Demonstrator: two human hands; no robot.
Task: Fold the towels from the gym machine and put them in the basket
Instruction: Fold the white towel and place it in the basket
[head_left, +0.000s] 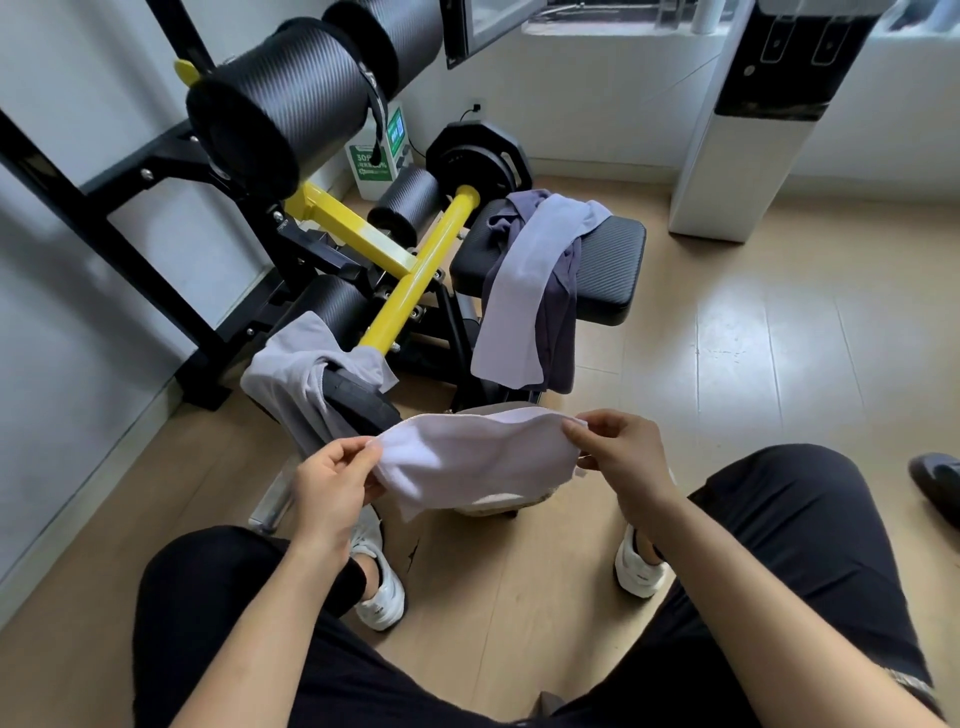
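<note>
Left hand (332, 483), right hand (621, 457) pinch sideways-stretched, perhaps-doubled towel (467, 457).

A pale lilac towel (467, 457) is held spread and sagging, pinched at its upper corners by the left hand (332, 478) and right hand (618, 457). The basket (493, 512) is mostly hidden behind it. On the gym machine (415, 260), at 12 o'clock, a longer lilac towel (524, 291) is draped over a dark purple towel (563, 312). At 10 o'clock a grey towel (296, 374) is hung.
</note>
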